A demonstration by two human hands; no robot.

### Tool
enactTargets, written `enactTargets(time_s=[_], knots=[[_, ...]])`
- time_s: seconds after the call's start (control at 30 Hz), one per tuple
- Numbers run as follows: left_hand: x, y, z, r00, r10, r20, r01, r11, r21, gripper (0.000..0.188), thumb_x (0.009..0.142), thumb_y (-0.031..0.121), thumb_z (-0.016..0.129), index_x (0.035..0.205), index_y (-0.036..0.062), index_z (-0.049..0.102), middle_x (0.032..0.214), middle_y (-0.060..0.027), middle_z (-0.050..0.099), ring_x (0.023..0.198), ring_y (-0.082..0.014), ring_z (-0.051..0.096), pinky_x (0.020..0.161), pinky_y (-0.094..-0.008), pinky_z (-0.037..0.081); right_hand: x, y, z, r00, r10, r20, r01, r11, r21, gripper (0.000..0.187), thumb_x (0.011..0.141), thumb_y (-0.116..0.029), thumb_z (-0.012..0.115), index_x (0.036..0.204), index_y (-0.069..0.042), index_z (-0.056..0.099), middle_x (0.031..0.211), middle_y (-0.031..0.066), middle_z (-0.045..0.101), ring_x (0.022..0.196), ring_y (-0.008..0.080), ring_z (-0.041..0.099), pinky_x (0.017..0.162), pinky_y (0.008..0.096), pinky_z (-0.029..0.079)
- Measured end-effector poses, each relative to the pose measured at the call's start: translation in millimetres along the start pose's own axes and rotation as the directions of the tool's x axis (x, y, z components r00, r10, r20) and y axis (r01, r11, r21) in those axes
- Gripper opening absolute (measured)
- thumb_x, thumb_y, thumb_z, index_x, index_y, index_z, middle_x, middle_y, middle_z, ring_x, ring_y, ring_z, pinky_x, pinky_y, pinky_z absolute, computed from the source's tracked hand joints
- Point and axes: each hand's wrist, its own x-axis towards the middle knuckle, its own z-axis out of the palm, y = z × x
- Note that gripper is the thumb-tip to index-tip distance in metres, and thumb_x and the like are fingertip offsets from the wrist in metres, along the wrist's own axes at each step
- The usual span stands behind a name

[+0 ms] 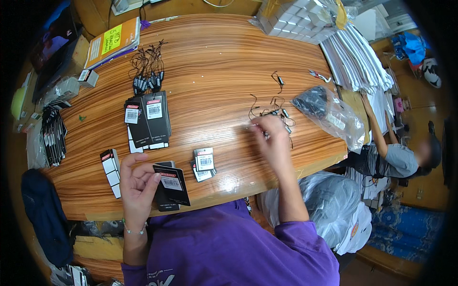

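My left hand (pixel 138 187) pinches a black hang tag (pixel 172 185) with a white barcode sticker, between thumb and fingers at the table's near edge. More black tags (pixel 168 207) lie beneath it. Further right, my right hand (pixel 271 143) is lowered over a loose pile of black tag strings (pixel 285 113), fingertips drawn together; whatever they pinch is too small to make out. Between the hands sits a small stack of barcode stickers (pixel 204 159). Strung black hang tags (pixel 151 125) lie in a fanned pile beyond my left hand, their cords (pixel 148 66) bunched at the far end.
A strip of white labels (pixel 111 174) lies left of my left hand. A clear bag of black strings (pixel 329 112) and red-handled pliers (pixel 319 76) are at right. Small white boxes (pixel 298 19) and stacked papers (pixel 355 59) fill the far right. Another person (pixel 400 159) stands beyond.
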Motion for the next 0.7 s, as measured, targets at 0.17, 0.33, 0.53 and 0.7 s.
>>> enactTargets(time_s=[0.17, 0.33, 0.53, 0.7], knots=[[8, -6, -10, 0.976, 0.037, 0.213, -0.063, 0.991, 0.114, 0.011, 0.082, -0.009, 0.053, 0.092, -0.005, 0.056, 0.092, -0.0068, 0.055, 0.086, -0.012, 0.058, 0.074, -0.0208, 0.046, 0, 37, -12, 0.966, 0.183, 0.184, -0.123, 0.947, -0.297, 0.013, 0.069, -0.004, 0.067, 0.082, -0.005, 0.063, 0.082, 0.0106, 0.056, 0.084, 0.0293, 0.052, 0.075, 0.0354, 0.043], [10, -1, 7, 0.989, -0.01, 0.145, 0.001, 0.998, 0.066, 0.014, 0.08, -0.011, 0.056, 0.092, -0.0054, 0.057, 0.09, -0.0054, 0.057, 0.085, -0.0116, 0.06, 0.073, -0.0208, 0.048, 10, 46, -24, 0.983, 0.185, -0.011, -0.183, 0.978, 0.098, 0.013, 0.069, -0.004, 0.068, 0.08, -0.003, 0.061, 0.081, 0.0066, 0.055, 0.08, 0.0214, 0.053, 0.071, 0.032, 0.042], [15, 5, 17, 0.992, -0.042, 0.121, 0.04, 0.999, 0.017, 0.029, 0.08, -0.01, 0.057, 0.108, -0.0023, 0.053, 0.088, -0.0076, 0.062, 0.083, -0.0113, 0.062, 0.072, -0.0193, 0.049, 37, 30, -46, 0.929, 0.365, 0.063, -0.221, 0.408, 0.886, 0.013, 0.084, -0.001, 0.053, 0.096, -0.002, 0.05, 0.077, 0.0068, 0.057, 0.071, 0.0125, 0.053, 0.065, 0.0235, 0.042], [25, 9, 25, 0.915, -0.064, 0.399, 0.017, 0.992, 0.122, 0.013, 0.08, -0.003, 0.061, 0.092, -0.0056, 0.062, 0.09, -0.0091, 0.063, 0.085, -0.0137, 0.062, 0.075, -0.0241, 0.052, 63, -8, -36, 0.957, 0.241, 0.161, -0.181, 0.064, 0.981, 0.019, 0.085, -0.006, 0.054, 0.103, -0.001, 0.053, 0.078, 0.0109, 0.059, 0.074, 0.0172, 0.057, 0.071, 0.0282, 0.046]])
